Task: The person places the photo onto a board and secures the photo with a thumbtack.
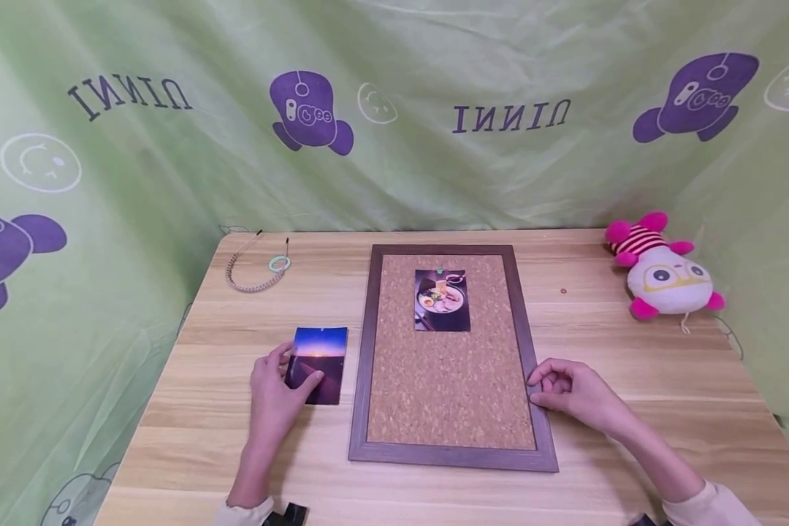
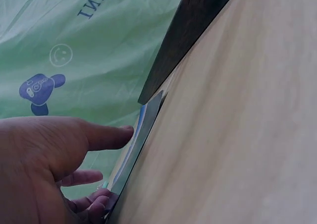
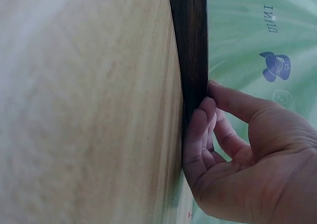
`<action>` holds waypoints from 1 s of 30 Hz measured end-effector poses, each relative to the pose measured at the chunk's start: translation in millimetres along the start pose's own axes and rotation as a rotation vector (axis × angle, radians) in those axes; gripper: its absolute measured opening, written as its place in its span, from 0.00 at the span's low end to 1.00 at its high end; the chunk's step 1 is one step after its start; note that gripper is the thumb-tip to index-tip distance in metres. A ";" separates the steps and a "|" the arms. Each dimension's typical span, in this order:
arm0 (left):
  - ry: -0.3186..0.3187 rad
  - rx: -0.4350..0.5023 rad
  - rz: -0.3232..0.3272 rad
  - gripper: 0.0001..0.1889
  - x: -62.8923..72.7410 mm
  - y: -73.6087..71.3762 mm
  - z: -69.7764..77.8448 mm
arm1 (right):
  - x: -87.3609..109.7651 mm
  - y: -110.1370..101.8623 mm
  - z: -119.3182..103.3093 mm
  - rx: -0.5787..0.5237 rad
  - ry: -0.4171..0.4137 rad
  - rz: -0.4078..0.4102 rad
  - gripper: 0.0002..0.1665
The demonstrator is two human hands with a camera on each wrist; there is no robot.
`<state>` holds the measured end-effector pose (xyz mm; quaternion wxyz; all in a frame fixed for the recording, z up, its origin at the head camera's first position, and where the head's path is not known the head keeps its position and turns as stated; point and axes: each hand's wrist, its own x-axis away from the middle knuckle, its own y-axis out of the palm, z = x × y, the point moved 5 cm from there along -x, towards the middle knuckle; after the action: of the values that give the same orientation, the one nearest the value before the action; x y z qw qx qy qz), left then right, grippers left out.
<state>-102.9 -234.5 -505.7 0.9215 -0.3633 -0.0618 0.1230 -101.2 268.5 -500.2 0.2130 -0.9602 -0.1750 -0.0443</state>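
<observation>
Although the left hand (image 1: 277,398) covers its lower-left part, a sunset photograph (image 1: 325,354) shows most of its face: deep blue sky above, an orange glow at the horizon, dark purplish ground below. It is located on the wooden table (image 1: 191,409), just left of a corkboard (image 1: 454,394). The thumb lies over the photograph and the fingers curl at its left edge, gripping it; the left wrist view shows the sheet nearly edge-on, its picture unreadable. A pale mark near its top edge is too small to identify. The right hand (image 1: 581,398) pinches the right rail of the board's dark frame (image 1: 454,456), its fingertips hiding a short stretch. Near the board's top, a green pin (image 1: 439,271) marks a food photograph (image 1: 443,303): a bowl on a dark ground. Both sleeves, and the black device (image 1: 292,514) at the left wrist, are cut off below. Behind, a green ring (image 1: 279,264) meets a braided band (image 1: 253,287); whether it encircles the band cannot be determined.
</observation>
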 end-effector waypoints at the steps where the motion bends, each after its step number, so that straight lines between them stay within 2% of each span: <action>1: 0.006 -0.011 0.005 0.42 0.3 1.1 0.8 | 0.1 -0.1 -0.3 0.002 -0.004 0.002 0.12; 5: 0.003 -0.036 0.006 0.44 0.1 2.8 2.9 | 0.9 -0.4 -1.0 0.012 0.004 0.008 0.12; 12: -0.066 -0.038 -0.018 0.48 -0.8 -2.5 -1.7 | 0.2 0.5 -0.2 0.025 -0.007 0.008 0.11; 19: -0.045 -0.018 0.002 0.47 -1.6 -9.5 -2.6 | -0.5 0.7 0.2 0.031 -0.019 0.000 0.11; 24: -0.029 -0.019 0.029 0.42 -1.4 -14.2 -4.4 | -0.9 0.8 0.3 0.028 -0.030 -0.001 0.10; 30: 0.039 0.003 0.082 0.26 -1.5 -18.3 -2.6 | -1.1 0.7 -0.5 0.030 -0.052 -0.002 0.10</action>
<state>-100.4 -249.5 -495.1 0.9172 -0.3664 -0.0286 0.1537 -101.9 267.3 -500.2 0.2225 -0.9576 -0.1823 -0.0171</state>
